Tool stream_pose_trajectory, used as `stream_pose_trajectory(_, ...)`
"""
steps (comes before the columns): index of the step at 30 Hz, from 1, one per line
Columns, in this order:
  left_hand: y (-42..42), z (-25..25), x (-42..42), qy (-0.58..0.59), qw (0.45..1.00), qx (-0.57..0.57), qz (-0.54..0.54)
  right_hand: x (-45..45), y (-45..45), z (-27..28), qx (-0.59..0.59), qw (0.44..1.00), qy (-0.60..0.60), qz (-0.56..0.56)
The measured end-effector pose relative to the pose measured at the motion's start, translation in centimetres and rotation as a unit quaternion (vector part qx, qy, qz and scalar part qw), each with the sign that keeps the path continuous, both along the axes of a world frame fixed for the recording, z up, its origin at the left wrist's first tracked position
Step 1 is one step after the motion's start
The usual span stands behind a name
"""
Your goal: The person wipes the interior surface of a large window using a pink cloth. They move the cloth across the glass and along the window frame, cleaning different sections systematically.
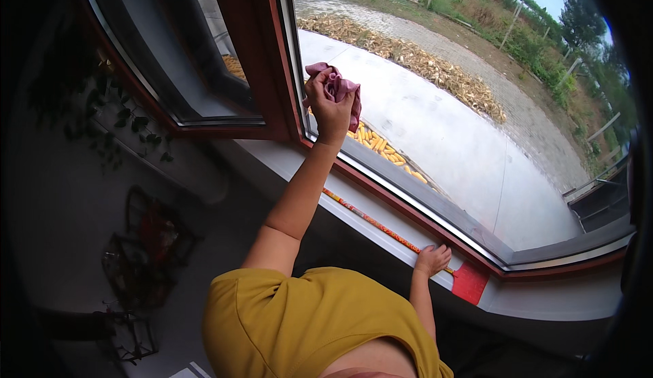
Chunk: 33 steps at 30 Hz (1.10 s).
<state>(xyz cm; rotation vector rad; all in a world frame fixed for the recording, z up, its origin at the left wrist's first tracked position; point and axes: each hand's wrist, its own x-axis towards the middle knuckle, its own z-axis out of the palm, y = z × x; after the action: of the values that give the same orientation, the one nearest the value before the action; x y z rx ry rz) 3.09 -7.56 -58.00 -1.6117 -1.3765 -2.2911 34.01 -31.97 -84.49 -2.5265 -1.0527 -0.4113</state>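
My left hand (329, 102) grips a crumpled pink cloth (334, 85) at the window glass, near the upright edge of the red-brown frame (285, 62). Lower and to the right, my right hand (433, 259) rests at the white windowsill (367, 184), over the handle of a fly swatter (470, 282). The swatter has a red flat head and a patterned red and yellow handle (380, 227), which lies along the sill. Whether my right fingers close around the handle cannot be told.
An inward-opened window sash (219, 132) stands at the left. Trailing leafy plants (137, 123) hang beside it. Dark chairs (148, 245) stand lower left. Outside the glass are corn cobs (382, 148), a pale concrete yard (433, 128) and a strip of dry husks (408, 57).
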Motion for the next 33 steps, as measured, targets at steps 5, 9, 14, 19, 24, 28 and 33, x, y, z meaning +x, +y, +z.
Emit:
stream_pose_trajectory(5,0.9,-0.4,-2.3,0.003,0.997,-0.061,0.043,0.0,-0.1,-0.4,0.001,1.000,-0.024,0.002)
stream_pose_trajectory(9,0.5,0.5,-1.6,0.031,0.999,-0.020,0.033,-0.3,0.0,0.1,-0.008,1.000,-0.001,-0.010)
stream_pose_trajectory(14,0.8,0.4,-2.0,0.021,0.998,-0.056,0.026,-0.1,-0.2,0.0,-0.013,1.000,0.008,0.003)
stream_pose_trajectory(19,1.1,0.4,-3.1,0.066,0.994,-0.051,0.063,-0.1,-0.2,-0.2,-0.002,1.000,0.005,-0.005)
stream_pose_trajectory(24,1.3,0.3,-2.2,0.019,0.998,-0.044,0.036,0.0,-0.1,-0.4,0.005,1.000,-0.002,0.003)
stream_pose_trajectory(28,1.1,-0.1,-2.3,0.058,0.996,-0.047,0.056,0.0,0.0,-0.3,0.006,1.000,0.004,0.004)
stream_pose_trajectory(33,0.8,0.7,-2.3,0.039,0.996,-0.072,0.024,0.1,-0.1,-0.3,-0.001,1.000,0.006,-0.005)
